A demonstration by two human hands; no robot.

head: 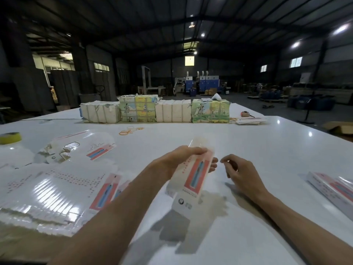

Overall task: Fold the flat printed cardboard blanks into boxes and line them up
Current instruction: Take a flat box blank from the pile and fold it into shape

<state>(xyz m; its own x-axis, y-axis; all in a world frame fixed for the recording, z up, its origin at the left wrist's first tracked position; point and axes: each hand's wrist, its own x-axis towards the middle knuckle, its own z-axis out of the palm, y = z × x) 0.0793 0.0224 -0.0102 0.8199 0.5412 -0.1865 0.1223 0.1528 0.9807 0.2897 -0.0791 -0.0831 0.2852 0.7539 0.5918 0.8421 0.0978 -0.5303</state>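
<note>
My left hand (181,159) grips a white cardboard blank (193,178) with a red and blue printed panel, held tilted above the white table (248,150); its grey lower flap hangs toward me. My right hand (238,171) hovers just right of the blank, fingers curled and holding nothing. A thick stack of flat blanks (49,197) lies at the left, with more loose blanks (89,146) behind it. Folded boxes (332,188) lie at the right edge.
Wrapped bundles (154,110) stand in a row across the far side of the table. Rubber bands (131,130) lie in front of them. A yellow tape roll (10,137) sits at far left. A small pile of cards (248,120) rests at far right.
</note>
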